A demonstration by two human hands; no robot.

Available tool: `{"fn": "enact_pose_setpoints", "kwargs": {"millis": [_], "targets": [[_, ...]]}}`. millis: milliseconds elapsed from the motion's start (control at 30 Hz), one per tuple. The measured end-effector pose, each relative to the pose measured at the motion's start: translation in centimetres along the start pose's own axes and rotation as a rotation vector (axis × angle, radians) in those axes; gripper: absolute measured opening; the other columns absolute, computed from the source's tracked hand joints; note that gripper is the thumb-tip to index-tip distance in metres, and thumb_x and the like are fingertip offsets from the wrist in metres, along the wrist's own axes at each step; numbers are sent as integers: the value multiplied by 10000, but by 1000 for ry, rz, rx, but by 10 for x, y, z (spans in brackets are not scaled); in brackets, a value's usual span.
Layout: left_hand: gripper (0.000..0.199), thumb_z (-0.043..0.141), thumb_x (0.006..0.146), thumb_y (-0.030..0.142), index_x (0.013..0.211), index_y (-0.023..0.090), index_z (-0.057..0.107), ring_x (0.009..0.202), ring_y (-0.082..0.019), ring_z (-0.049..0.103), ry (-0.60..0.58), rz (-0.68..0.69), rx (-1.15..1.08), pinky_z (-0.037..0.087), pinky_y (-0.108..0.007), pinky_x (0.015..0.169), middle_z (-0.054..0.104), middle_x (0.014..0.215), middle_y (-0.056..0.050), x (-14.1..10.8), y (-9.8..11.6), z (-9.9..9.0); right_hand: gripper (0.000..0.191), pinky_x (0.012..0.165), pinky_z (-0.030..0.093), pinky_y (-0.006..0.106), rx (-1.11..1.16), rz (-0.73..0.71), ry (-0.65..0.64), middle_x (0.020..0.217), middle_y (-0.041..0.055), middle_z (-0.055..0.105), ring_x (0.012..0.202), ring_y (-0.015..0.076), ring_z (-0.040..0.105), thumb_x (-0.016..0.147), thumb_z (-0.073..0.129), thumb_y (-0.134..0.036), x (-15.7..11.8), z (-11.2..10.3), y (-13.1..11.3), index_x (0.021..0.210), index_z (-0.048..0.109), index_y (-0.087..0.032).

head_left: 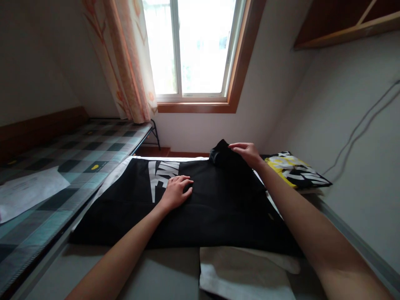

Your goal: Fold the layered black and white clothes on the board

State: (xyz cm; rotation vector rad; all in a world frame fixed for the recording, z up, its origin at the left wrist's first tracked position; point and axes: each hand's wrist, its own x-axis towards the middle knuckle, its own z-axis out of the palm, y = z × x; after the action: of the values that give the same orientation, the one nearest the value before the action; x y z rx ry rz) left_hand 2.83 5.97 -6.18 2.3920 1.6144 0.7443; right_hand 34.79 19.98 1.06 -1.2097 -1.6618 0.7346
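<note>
A black T-shirt (218,212) with large white lettering (156,175) lies spread in front of me, over white cloth that shows along its far and left edges. My left hand (177,191) rests on the shirt beside the lettering, its fingers loosely stretched out on the fabric. At the far right side, my right hand (248,153) pinches a bunched part of the same shirt, which looks like a sleeve (220,153), and holds it up a little. The fingertips are partly hidden by the dark cloth.
A folded yellow, black and white garment (292,168) lies at the right by the wall. White cloth (243,271) pokes out below the shirt. On the left is a checked bed (103,146) with a paper sheet (34,189). A window (200,50) and curtain (125,58) are ahead.
</note>
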Motion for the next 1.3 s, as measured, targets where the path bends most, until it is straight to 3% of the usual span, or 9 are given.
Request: {"fn": "enact_pose_setpoints", "kwargs": {"millis": [167, 267, 400, 567, 667, 833, 1000, 1100, 1300], "targets": [[271, 570, 916, 354, 1145, 273, 690, 1232, -273, 535, 6, 9, 17, 373, -484, 1066, 639, 1298, -45, 1, -2, 2, 331, 857, 517, 353, -154, -94, -517, 909, 69, 777, 893, 243, 688, 712, 726, -495, -67, -26, -22, 830, 811, -197], [272, 572, 912, 351, 1145, 273, 689, 1226, -277, 541, -2, 11, 24, 378, -483, 1058, 639, 1297, -48, 1, -2, 1, 328, 818, 523, 325, -288, -83, -655, 899, 62, 776, 855, 227, 690, 760, 676, -493, -93, -33, -20, 847, 817, -210], [279, 560, 917, 347, 1155, 268, 684, 1227, -277, 544, -6, 22, 35, 379, -479, 1054, 638, 1299, -55, 1, -2, 0, 265, 782, 527, 318, -428, -29, -493, 892, 78, 777, 830, 233, 694, 792, 644, -406, -101, -42, -17, 858, 800, -202], [303, 555, 916, 353, 1176, 260, 682, 1229, -285, 545, -8, 47, 36, 377, -490, 1065, 637, 1306, -69, 1, -4, 0, 414, 740, 532, 310, -322, 56, -38, 899, 117, 758, 810, 218, 700, 866, 564, -337, -88, -44, -16, 1215, 663, -135], [316, 548, 917, 356, 1189, 265, 681, 1238, -280, 544, -7, 56, 36, 382, -485, 1070, 637, 1311, -69, 0, -5, 1, 462, 732, 536, 302, -268, 147, 166, 913, 136, 740, 818, 210, 701, 892, 533, -321, -79, -35, -8, 1291, 585, -96], [322, 536, 923, 364, 1197, 277, 680, 1250, -277, 543, -8, 63, 51, 386, -486, 1074, 634, 1324, -63, 0, -8, 1, 413, 827, 529, 343, -425, 294, 205, 964, 134, 735, 896, 243, 700, 898, 529, -360, -85, -12, 8, 1239, 628, -149], [323, 545, 923, 375, 1201, 281, 679, 1244, -271, 550, -8, 74, 47, 382, -483, 1085, 635, 1323, -55, 1, -11, 3, 484, 881, 502, 391, -643, 421, 228, 1133, 168, 707, 1058, 305, 667, 941, 458, -429, -105, 6, 15, 1351, 562, -192], [338, 523, 939, 418, 1192, 267, 688, 1250, -275, 548, -5, 63, 25, 382, -485, 1088, 637, 1325, -61, 1, -12, 4, 527, 905, 486, 408, -700, 450, 209, 1239, 205, 658, 1118, 325, 642, 962, 419, -440, -112, 11, 15, 1410, 505, -176], [501, 370, 962, 559, 1071, 240, 741, 1159, -244, 621, -75, -13, -195, 459, -400, 1037, 694, 1239, -59, 12, -19, -5, 501, 941, 467, 425, -692, 422, 218, 1229, 189, 670, 1122, 319, 637, 979, 366, -384, -115, 11, 16, 1415, 510, -183]]}}
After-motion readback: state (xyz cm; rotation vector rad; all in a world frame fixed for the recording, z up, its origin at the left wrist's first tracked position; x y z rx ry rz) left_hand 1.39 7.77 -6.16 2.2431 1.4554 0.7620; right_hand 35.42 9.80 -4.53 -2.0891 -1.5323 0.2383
